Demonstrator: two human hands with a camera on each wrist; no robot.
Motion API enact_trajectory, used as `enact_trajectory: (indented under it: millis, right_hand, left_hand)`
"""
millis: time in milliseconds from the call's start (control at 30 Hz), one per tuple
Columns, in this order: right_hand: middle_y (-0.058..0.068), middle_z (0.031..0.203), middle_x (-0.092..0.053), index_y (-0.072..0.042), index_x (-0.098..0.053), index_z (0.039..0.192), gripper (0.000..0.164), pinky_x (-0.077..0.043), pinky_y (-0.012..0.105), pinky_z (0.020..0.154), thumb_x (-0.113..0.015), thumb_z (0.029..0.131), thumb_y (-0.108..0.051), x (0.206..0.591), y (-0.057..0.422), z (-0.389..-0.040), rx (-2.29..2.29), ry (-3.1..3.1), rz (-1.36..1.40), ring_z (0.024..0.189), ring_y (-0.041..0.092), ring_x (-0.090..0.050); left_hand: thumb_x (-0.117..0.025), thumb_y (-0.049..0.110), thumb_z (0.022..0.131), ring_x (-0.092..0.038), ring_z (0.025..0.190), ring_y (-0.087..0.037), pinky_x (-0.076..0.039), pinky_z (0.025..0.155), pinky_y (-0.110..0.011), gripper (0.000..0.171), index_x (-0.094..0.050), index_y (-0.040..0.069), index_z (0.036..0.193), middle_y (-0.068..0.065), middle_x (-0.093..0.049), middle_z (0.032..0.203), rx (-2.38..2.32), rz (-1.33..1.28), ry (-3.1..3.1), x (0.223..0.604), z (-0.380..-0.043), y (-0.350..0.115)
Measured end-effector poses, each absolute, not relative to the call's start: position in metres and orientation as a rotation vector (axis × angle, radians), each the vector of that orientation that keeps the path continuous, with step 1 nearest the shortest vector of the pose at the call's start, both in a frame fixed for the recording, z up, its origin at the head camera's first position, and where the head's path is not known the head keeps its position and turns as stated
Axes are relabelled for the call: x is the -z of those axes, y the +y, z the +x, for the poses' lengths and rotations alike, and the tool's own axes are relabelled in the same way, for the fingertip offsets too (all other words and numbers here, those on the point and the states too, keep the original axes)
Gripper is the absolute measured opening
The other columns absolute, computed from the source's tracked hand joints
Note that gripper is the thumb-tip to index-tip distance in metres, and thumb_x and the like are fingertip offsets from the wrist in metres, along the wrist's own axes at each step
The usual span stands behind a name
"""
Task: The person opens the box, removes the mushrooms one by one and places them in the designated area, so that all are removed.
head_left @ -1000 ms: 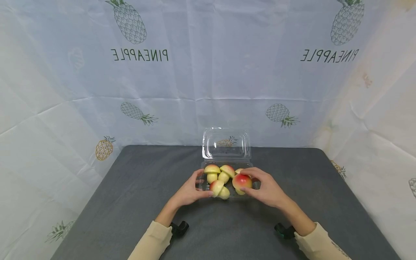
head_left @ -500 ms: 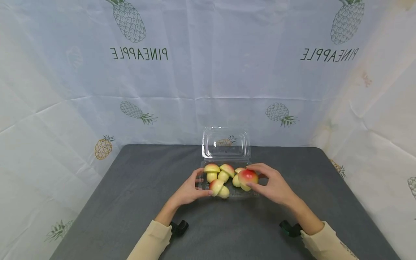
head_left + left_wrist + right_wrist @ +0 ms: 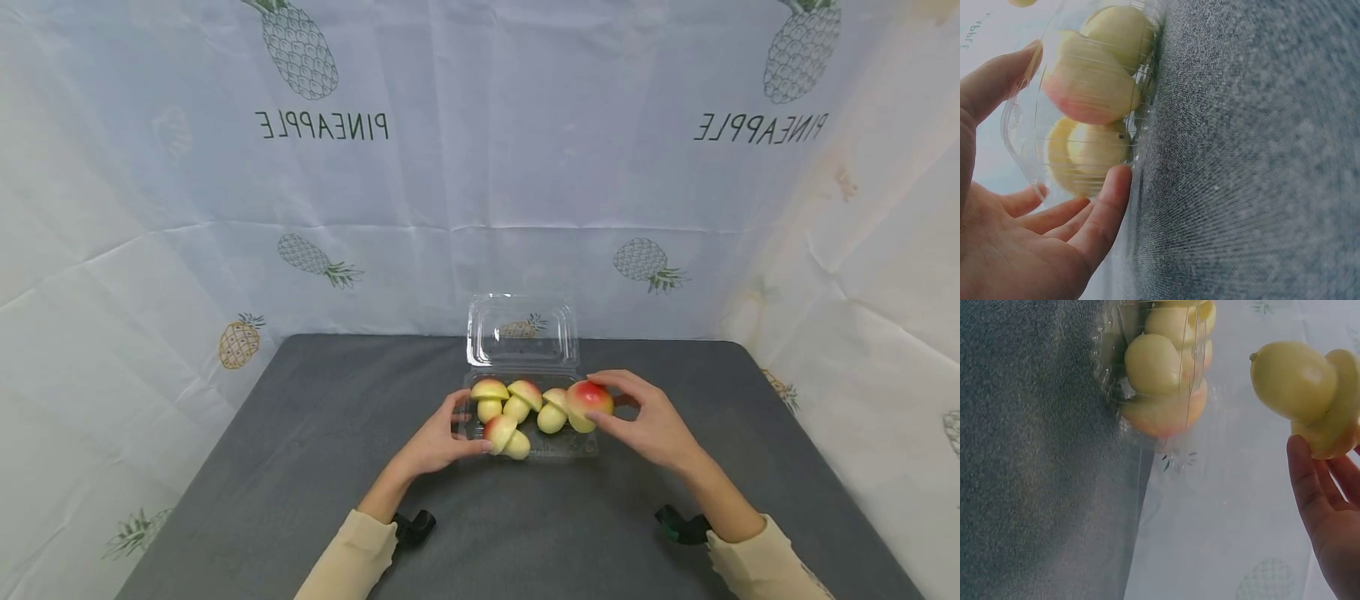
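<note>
My right hand (image 3: 647,423) pinches a mushroom (image 3: 588,398) by its red-and-yellow cap, over the right side of a clear plastic clamshell box (image 3: 558,447). In the right wrist view this mushroom (image 3: 1294,381) is held up apart from the box, its pale yellow stem turned to the camera. My left hand (image 3: 441,437) grips the box at its left side; in the left wrist view the thumb is at the rim and the fingers (image 3: 1110,200) lie along the wall. Inside, three similar mushrooms stand along the back, and another mushroom (image 3: 501,435) lies tilted at the front left.
The box's hinged transparent lid (image 3: 522,333) stands raised at the back, near the pineapple-print curtain (image 3: 517,167). Dark grey cloth covers the table (image 3: 337,400). Black straps (image 3: 414,528) are on both wrists.
My right hand has moved right and away from me, lifting the mushroom over the box's right side and uncovering the mushroom behind it. The left hand stays at the box.
</note>
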State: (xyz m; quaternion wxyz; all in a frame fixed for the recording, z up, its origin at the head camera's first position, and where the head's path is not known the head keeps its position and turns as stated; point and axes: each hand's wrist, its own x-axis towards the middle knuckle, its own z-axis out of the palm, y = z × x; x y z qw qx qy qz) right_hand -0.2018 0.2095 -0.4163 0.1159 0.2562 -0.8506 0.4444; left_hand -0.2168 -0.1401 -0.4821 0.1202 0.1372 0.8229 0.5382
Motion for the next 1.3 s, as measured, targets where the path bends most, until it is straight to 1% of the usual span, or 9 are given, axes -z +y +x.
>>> enact_trajectory:
  millis: [100, 367, 533, 733, 833, 967, 1100, 1233, 1300]
  right_hand:
    - [0.003, 0.127, -0.064, -0.013, -0.067, 0.131, 0.044, -0.053, 0.023, 0.085, -0.081, 0.089, -0.012, 0.415, 0.213, -0.201, -1.311, -2.48, 0.747, 0.109, 0.01, -0.06]
    - [0.003, 0.127, -0.064, -0.007, -0.067, 0.131, 0.043, -0.054, 0.024, 0.084, -0.08, 0.09, -0.012, 0.42, 0.223, -0.203, -1.302, -2.477, 0.717, 0.109, 0.007, -0.059]
    - [0.007, 0.126, -0.065, -0.007, -0.067, 0.131, 0.042, -0.054, 0.024, 0.084, -0.079, 0.091, -0.011, 0.423, 0.227, -0.206, -1.321, -2.485, 0.689, 0.107, 0.011, -0.06]
    - [0.009, 0.126, -0.065, -0.008, -0.066, 0.132, 0.042, -0.054, 0.023, 0.083, -0.078, 0.092, -0.011, 0.424, 0.233, -0.211, -1.332, -2.495, 0.638, 0.103, 0.004, -0.06]
    - [0.01, 0.127, -0.065, -0.008, -0.066, 0.133, 0.042, -0.055, 0.023, 0.082, -0.077, 0.093, -0.013, 0.423, 0.235, -0.212, -1.338, -2.516, 0.606, 0.102, 0.004, -0.061]
    - [0.011, 0.128, -0.064, -0.008, -0.065, 0.134, 0.042, -0.056, 0.025, 0.081, -0.076, 0.094, -0.017, 0.425, 0.239, -0.215, -1.35, -2.549, 0.561, 0.099, 0.007, -0.063]
    - [0.012, 0.128, -0.064, -0.009, -0.065, 0.134, 0.042, -0.055, 0.024, 0.081, -0.075, 0.095, -0.02, 0.429, 0.242, -0.219, -1.347, -2.573, 0.526, 0.099, 0.007, -0.063]
    - [0.012, 0.127, -0.065, -0.007, -0.065, 0.134, 0.042, -0.054, 0.023, 0.081, -0.075, 0.096, -0.022, 0.432, 0.245, -0.223, -1.33, -2.592, 0.512, 0.099, 0.005, -0.063]
    - [0.013, 0.127, -0.065, -0.005, -0.064, 0.134, 0.044, -0.055, 0.024, 0.081, -0.075, 0.096, -0.023, 0.433, 0.246, -0.226, -1.317, -2.602, 0.511, 0.099, 0.007, -0.063]
  left_hand:
    - [-0.084, 0.029, 0.086, -0.049, 0.134, -0.04, -0.055, 0.089, -0.047, 0.097, -0.024, 0.008, 0.16, -0.018, -0.029, 0.162, -1.581, 0.405, 2.4, 0.482, -0.216, -0.14]
    - [-0.084, 0.037, 0.086, -0.047, 0.137, -0.037, -0.054, 0.093, -0.045, 0.1, -0.023, 0.01, 0.16, -0.016, -0.028, 0.162, -1.556, 0.411, 2.412, 0.488, -0.215, -0.14]
    - [-0.084, 0.038, 0.086, -0.047, 0.137, -0.036, -0.054, 0.093, -0.045, 0.1, -0.023, 0.01, 0.16, -0.015, -0.028, 0.162, -1.552, 0.412, 2.414, 0.487, -0.215, -0.14]
    - [-0.084, 0.037, 0.085, -0.047, 0.137, -0.037, -0.054, 0.093, -0.046, 0.1, -0.024, 0.011, 0.16, -0.015, -0.028, 0.162, -1.564, 0.404, 2.405, 0.486, -0.215, -0.141]
    - [-0.084, 0.038, 0.085, -0.047, 0.136, -0.037, -0.054, 0.092, -0.046, 0.1, -0.024, 0.011, 0.16, -0.015, -0.028, 0.162, -1.561, 0.394, 2.406, 0.485, -0.215, -0.141]
    - [-0.084, 0.038, 0.085, -0.048, 0.135, -0.036, -0.055, 0.091, -0.045, 0.1, -0.024, 0.011, 0.16, -0.014, -0.028, 0.162, -1.554, 0.393, 2.41, 0.483, -0.216, -0.141]
    - [-0.085, 0.037, 0.085, -0.049, 0.135, -0.036, -0.055, 0.091, -0.046, 0.099, -0.025, 0.012, 0.16, -0.013, -0.028, 0.162, -1.558, 0.396, 2.411, 0.482, -0.215, -0.141]
    - [-0.085, 0.037, 0.085, -0.05, 0.134, -0.036, -0.056, 0.089, -0.044, 0.099, -0.025, 0.012, 0.16, -0.013, -0.028, 0.162, -1.558, 0.395, 2.408, 0.482, -0.215, -0.141]
    - [-0.085, 0.037, 0.085, -0.05, 0.134, -0.037, -0.056, 0.088, -0.044, 0.099, -0.025, 0.012, 0.16, -0.013, -0.028, 0.162, -1.559, 0.392, 2.408, 0.482, -0.216, -0.141]
